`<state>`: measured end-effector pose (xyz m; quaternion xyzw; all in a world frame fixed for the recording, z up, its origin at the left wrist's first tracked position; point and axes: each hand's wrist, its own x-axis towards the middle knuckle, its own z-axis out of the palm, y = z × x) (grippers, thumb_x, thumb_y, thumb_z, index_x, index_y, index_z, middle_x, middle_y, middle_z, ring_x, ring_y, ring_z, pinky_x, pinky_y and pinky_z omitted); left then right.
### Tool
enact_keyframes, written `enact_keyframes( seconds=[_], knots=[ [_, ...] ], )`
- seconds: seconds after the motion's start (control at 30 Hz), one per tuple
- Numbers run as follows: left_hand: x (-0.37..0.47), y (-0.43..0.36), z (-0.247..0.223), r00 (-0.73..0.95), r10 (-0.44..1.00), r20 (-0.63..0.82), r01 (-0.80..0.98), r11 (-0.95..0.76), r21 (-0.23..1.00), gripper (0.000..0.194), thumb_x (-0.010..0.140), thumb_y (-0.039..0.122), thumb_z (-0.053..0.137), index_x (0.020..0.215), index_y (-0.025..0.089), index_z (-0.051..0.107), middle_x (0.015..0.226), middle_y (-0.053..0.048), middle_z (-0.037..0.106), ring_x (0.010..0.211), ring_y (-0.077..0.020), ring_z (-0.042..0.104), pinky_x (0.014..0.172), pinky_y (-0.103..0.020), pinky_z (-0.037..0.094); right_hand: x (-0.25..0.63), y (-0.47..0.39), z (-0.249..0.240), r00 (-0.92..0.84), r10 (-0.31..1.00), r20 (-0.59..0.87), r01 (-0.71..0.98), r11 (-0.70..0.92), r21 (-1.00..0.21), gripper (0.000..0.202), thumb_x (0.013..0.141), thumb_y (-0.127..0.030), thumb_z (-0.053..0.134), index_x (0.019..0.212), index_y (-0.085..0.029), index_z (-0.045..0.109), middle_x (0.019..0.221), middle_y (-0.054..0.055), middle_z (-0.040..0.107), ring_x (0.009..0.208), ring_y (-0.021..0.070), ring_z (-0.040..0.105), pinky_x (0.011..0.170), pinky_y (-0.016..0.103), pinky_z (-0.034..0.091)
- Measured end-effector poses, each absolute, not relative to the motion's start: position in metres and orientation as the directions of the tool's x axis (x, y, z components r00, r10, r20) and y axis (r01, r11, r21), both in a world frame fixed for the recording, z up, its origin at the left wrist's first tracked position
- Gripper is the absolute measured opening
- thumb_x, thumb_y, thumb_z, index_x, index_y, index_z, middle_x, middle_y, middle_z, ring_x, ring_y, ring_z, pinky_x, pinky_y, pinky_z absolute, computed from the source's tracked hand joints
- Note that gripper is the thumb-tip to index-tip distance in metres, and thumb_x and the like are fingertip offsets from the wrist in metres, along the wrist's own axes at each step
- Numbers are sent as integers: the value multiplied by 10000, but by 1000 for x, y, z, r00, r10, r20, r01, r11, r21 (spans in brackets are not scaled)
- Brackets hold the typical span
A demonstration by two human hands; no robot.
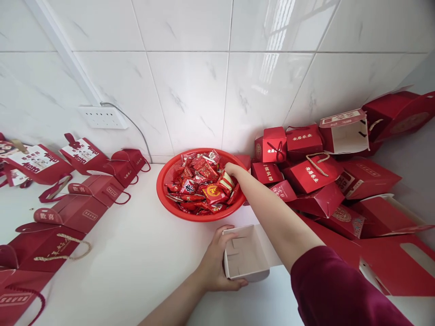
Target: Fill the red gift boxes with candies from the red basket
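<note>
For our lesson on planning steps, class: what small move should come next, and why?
Probably the right hand should carry some sweets to the box: it reaches into the basket, while the left hand holds the open, empty box close by.

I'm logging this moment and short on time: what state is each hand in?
Left hand: closed on an open box.
Right hand: in the red basket of sweets; fingers hidden, grip can't be told.

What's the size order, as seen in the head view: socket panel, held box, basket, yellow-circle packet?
Largest to smallest:
1. Basket
2. Held box
3. Socket panel
4. Yellow-circle packet
</note>
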<state>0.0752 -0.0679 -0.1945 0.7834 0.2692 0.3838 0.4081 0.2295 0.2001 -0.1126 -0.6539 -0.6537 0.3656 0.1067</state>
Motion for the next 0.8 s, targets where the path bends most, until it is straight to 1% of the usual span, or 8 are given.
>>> enact_keyframes(
  seconds=[0.1,0.2,0.37,0.5,0.57,0.67,0.8],
  knots=[
    [75,-68,-195,561,741,368,127,-517,847,989,556,485,817,1399,279,342,1389,-151,308,1324,-381,353,1041,-537,384,233,197,-111,-143,921,-362,738,-145,-659,338,946,-357,603,1217,-155,591,1223,80,605,1042,238,625,873,426,545],
    [75,-68,-196,560,748,356,141,-510,848,998,540,487,824,1393,277,351,1384,-153,321,1312,-386,364,1042,-543,379,235,192,-108,-193,921,-338,668,-129,-733,339,945,-360,605,1211,-151,594,1215,76,609,1037,240,627,868,424,547],
    [75,-67,-199,553,739,385,95,-515,852,1000,536,481,832,1391,280,354,1382,-149,337,1304,-382,376,1042,-540,378,238,185,-95,-296,925,-236,515,-54,-856,326,946,-342,608,1210,-151,593,1193,76,620,1007,221,640,843,407,559],
    [75,-67,-198,556,737,386,99,-519,849,1003,532,459,837,1393,280,355,1389,-151,330,1305,-388,376,1040,-542,379,242,177,-87,-346,925,-155,421,5,-907,282,940,-311,622,1161,-138,618,1098,63,664,914,187,669,784,366,578],
    [75,-67,-197,555,735,390,107,-528,843,994,538,457,835,1390,280,354,1388,-150,327,1310,-386,372,1042,-541,380,244,174,-83,-358,927,-115,388,35,-921,285,889,-243,672,1146,-125,640,1005,51,706,856,180,684,767,331,575],
    [75,-67,-195,554,729,402,110,-542,833,992,548,454,835,1396,284,348,1393,-147,320,1317,-379,368,1050,-532,378,244,172,-73,-376,925,-49,347,92,-933,414,784,-122,692,1194,-117,638,917,33,743,829,186,693,761,276,554],
    [75,-68,-195,552,728,406,119,-551,826,992,555,460,834,1403,285,349,1400,-145,318,1332,-382,349,1054,-532,374,233,162,-53,-411,909,74,310,216,-926,489,747,-142,675,1232,-128,615,967,17,733,852,172,675,778,252,523]
  ],
)
